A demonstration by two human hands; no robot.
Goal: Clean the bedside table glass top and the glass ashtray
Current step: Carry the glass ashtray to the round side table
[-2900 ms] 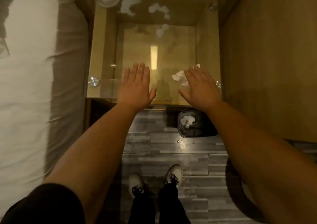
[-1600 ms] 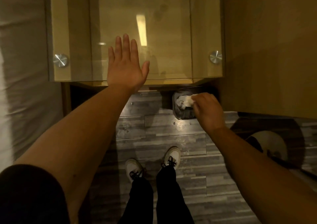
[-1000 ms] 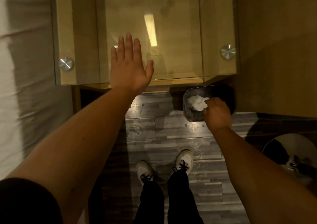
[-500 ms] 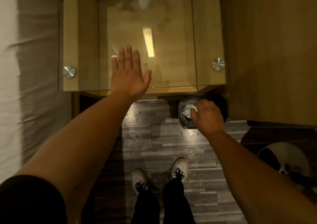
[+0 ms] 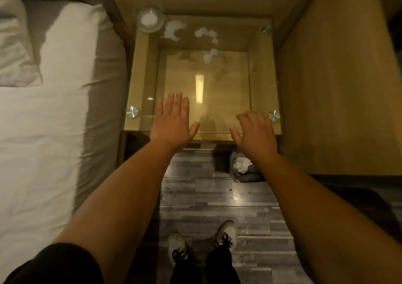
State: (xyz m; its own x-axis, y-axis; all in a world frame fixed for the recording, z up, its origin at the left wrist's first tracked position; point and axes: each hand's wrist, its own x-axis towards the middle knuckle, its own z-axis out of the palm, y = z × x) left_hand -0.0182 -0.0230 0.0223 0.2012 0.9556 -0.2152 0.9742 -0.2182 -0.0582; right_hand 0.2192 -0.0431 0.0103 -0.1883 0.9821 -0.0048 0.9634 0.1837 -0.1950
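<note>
At the bottom of the view stand two pale lace-up sneakers [image 5: 226,232] on the grey wood-plank floor [image 5: 217,199]. Farther up, a small dark waste bin [image 5: 245,174] sits on the floor just under the table's near right corner, with crumpled white tissue [image 5: 242,164] inside it.

Above the near edge of the square glass top [image 5: 226,83] of the light wooden bedside table, both hands are empty. The left hand [image 5: 173,123] is spread flat, fingers straight — whether the palm touches the glass cannot be told. The right hand [image 5: 255,131] hangs with fingers loosely bent, holding nothing, near the round metal stud [image 5: 273,115] at the near right corner.

Toward the back of the glass lie three scattered white tissue scraps [image 5: 206,33]. In the far left corner sits the round clear glass ashtray [image 5: 150,20] — something white lies in it. A white-sheeted bed [image 5: 43,120] runs along the left.
</note>
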